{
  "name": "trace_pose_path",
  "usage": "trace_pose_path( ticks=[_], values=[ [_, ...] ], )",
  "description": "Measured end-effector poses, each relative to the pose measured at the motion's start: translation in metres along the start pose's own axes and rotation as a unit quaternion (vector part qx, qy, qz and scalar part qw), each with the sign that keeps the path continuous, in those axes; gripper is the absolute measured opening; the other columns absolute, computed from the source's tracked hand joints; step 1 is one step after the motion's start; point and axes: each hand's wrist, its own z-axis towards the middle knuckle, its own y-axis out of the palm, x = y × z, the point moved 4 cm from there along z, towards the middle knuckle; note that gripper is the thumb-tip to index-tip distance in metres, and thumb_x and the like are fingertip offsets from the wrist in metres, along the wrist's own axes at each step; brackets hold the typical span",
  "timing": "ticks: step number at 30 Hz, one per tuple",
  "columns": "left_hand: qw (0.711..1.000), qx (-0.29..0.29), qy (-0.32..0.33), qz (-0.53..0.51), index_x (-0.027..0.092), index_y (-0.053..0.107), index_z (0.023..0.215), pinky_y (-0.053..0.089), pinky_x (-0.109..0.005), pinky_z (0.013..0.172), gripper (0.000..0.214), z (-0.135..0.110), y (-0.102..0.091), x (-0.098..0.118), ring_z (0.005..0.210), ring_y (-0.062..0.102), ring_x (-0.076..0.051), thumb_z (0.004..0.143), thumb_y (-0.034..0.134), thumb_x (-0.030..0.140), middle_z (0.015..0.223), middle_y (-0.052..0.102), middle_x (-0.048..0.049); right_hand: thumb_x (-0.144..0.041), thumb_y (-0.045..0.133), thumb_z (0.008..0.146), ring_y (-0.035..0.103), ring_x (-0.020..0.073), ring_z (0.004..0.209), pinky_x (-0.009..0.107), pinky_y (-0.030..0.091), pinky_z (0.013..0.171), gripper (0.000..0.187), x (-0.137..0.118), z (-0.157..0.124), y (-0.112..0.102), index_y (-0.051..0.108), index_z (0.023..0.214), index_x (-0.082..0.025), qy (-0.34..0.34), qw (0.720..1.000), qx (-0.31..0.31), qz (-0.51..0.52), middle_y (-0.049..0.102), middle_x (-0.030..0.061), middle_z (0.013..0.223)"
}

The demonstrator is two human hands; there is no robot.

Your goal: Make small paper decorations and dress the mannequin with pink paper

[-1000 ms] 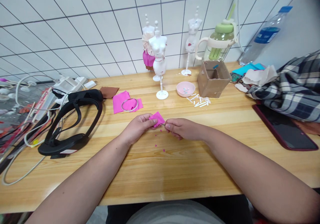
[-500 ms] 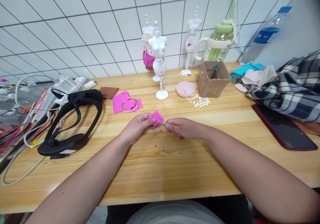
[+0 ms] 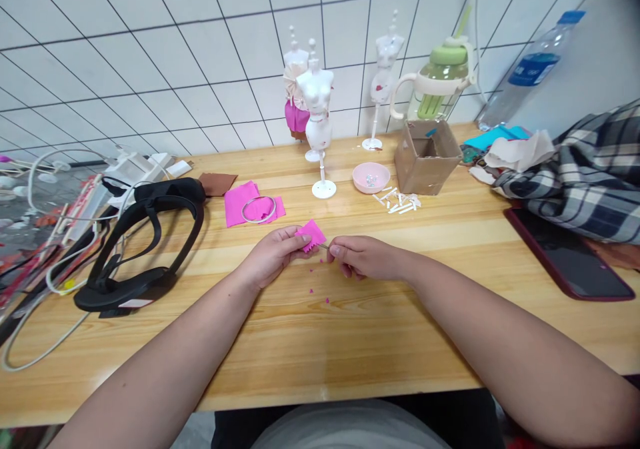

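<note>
My left hand is closed, pinching a small bright pink piece of crepe paper between thumb and fingers. Jagged notches run along the lower edge of this piece. My right hand is closed around small scissors; only their thin metal blades show, and the fingers hide the handles. The blade tips meet the notched edge at its right end. Tiny pink scraps lie on the wooden table below the hands.
Beyond my hands stand white mini dress forms, a pink bowl and a cardboard box. Pink sheets lie under a metal ring. A black headset sits left, a phone right.
The pink piece has tilted slightly and shifted a little left. The scissors in my right hand have moved slightly left and up along the notched edge.
</note>
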Motion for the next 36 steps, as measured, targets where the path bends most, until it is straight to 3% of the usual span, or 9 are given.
trace_pose_path(
  ticks=[9,26,36],
  values=[
    [1.000,-0.006,0.002,0.021,0.013,0.072,0.085,0.045,-0.025,0.074,0.021,-0.0004,0.0013,-0.0001,0.075,0.060,-0.014,0.072,0.076,0.030,0.080,0.070,-0.0045,-0.039,0.031,0.099,0.046,0.0098,0.058,0.020,0.040,0.055,0.032,-0.0004,0.0010,0.0007,0.054,0.095,-0.017,-0.020,1.000,-0.008,-0.001,0.055,-0.0010,0.068],
    [0.999,-0.014,0.010,0.040,0.013,0.071,0.083,0.045,-0.027,0.075,0.022,-0.0009,0.0036,0.0004,0.073,0.060,-0.015,0.072,0.076,0.032,0.078,0.070,-0.0044,-0.043,0.033,0.097,0.044,0.0095,0.052,0.022,0.039,0.053,0.031,0.0006,0.0022,-0.0004,0.050,0.088,-0.019,-0.022,1.000,-0.011,0.002,0.047,-0.0046,0.061],
    [0.999,-0.011,0.013,0.047,0.013,0.072,0.085,0.044,-0.026,0.076,0.023,0.0000,0.0014,-0.0012,0.074,0.061,-0.014,0.072,0.077,0.032,0.081,0.071,-0.0042,-0.043,0.034,0.097,0.044,0.0102,0.056,0.021,0.042,0.051,0.030,-0.0001,0.0012,-0.0017,0.049,0.085,-0.020,-0.009,1.000,0.001,-0.002,0.042,-0.0034,0.068]
  ],
)
